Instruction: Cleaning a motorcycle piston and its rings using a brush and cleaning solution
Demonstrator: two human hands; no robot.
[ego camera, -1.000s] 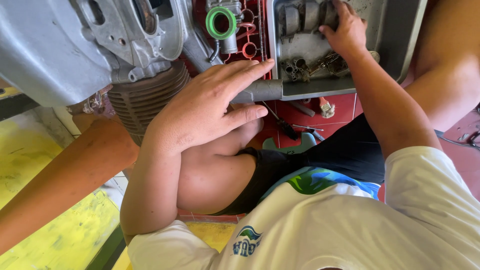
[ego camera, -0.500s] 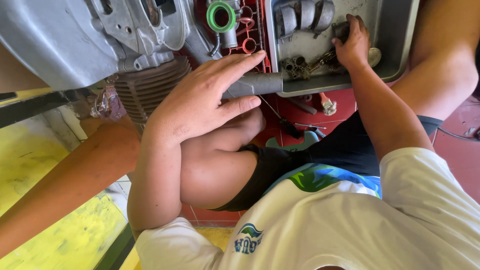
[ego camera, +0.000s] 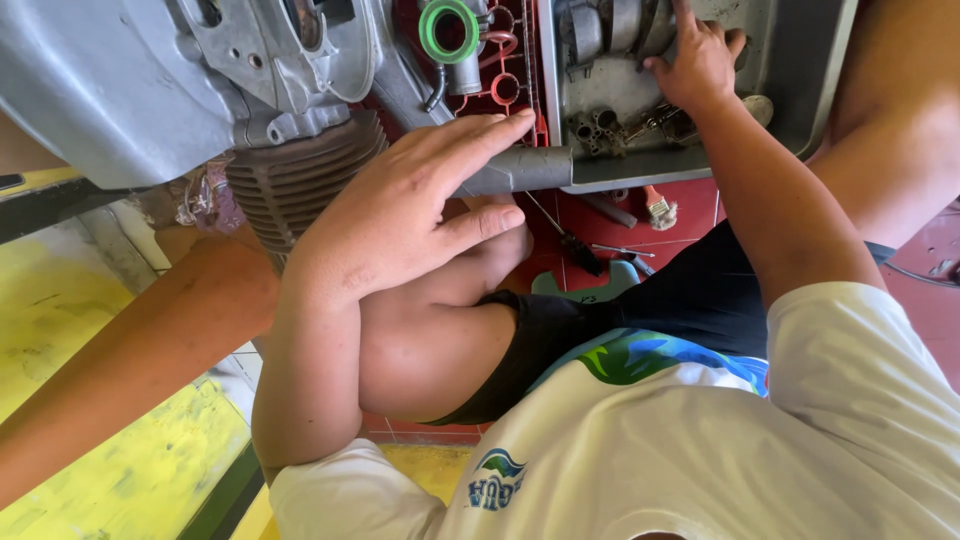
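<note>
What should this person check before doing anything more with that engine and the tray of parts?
1. Left hand steadying the engine: ok, it lies flat on the grey pipe.
2. Right hand on a part in the tray: ok for contact; whether the grip is closed, cannot tell.
3. Small parts kept inside the tray: ok.
4. Tools off the floor: not ok, a brush and a screwdriver lie on the red tiles by the knee.
5. Engine firmly supported: cannot tell.

The finned engine cylinder [ego camera: 300,180] and grey tray [ego camera: 790,90] crowded the upper space; only the red floor [ego camera: 690,215] between the knees lay open.
</note>
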